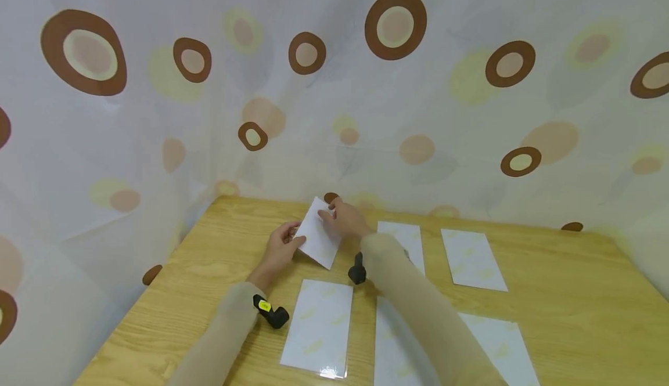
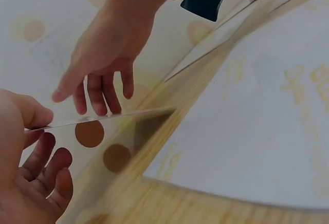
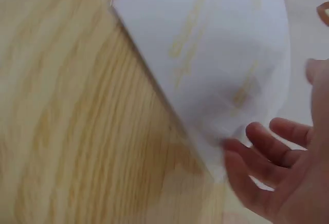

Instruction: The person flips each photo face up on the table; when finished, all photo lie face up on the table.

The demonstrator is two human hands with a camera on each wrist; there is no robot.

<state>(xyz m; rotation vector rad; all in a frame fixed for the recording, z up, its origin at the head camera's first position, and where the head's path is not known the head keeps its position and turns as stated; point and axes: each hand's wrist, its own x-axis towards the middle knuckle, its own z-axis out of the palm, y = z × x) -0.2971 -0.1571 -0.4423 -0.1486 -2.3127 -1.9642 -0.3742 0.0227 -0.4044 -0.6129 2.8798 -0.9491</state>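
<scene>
A white sheet (image 1: 320, 241) with faint yellow print on one face is held up at a slant near the back of the table. My left hand (image 1: 277, 252) pinches its left edge, thumb on top and fingers beneath. Over the sheet's upper right part is my right hand (image 1: 349, 219), its fingers loosely bent and spread. In the left wrist view the sheet is nearly edge-on, with the right fingertips (image 2: 97, 108) right at its far edge. The right wrist view shows the printed face close to the right hand (image 3: 282, 172), blurred by motion.
Similar white sheets lie on the wooden table (image 1: 209, 276): one in front (image 1: 319, 328) with a shiny lower edge, others partly under the right sleeve, and two further right (image 1: 473, 258), (image 1: 502, 345). A patterned curtain (image 1: 324, 101) rises behind and at the left.
</scene>
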